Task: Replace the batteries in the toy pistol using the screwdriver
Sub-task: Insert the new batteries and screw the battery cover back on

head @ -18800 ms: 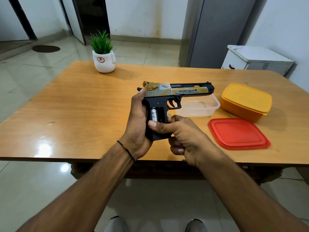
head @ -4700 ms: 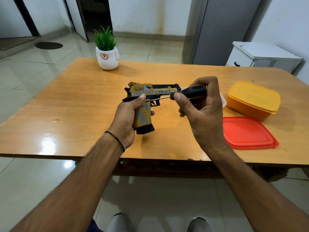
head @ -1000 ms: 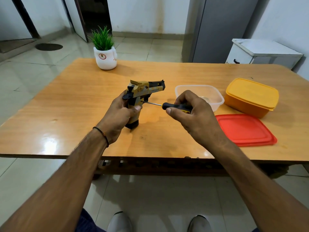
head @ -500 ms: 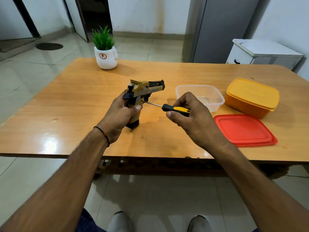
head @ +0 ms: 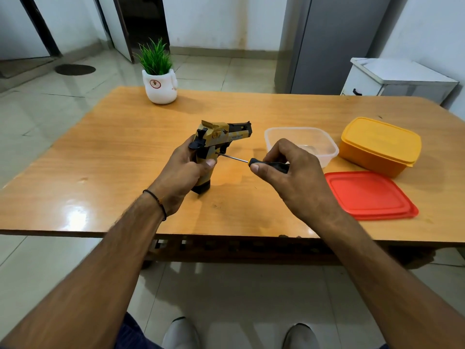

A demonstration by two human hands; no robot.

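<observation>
The gold and black toy pistol [head: 221,137] stands on the butt of its grip on the wooden table [head: 100,157], barrel pointing away to the right. My left hand [head: 183,172] grips its handle from the left, thumb across the gold grip panel. My right hand [head: 289,172] holds the black and yellow handle of the screwdriver [head: 254,162] between thumb and fingers. The thin metal shaft runs left, and its tip touches the side of the grip just above my left thumb.
A clear plastic tub [head: 302,142] stands right of the pistol, an orange lidded box [head: 380,144] beyond it, and a red lid [head: 370,195] lies near the front right. A potted plant [head: 158,76] is at the back left. The table's front edge is near my wrists.
Over the last second my right fingers have shifted round the screwdriver handle, which has rolled so its yellow stripe no longer shows. Pistol and left hand have stayed put.
</observation>
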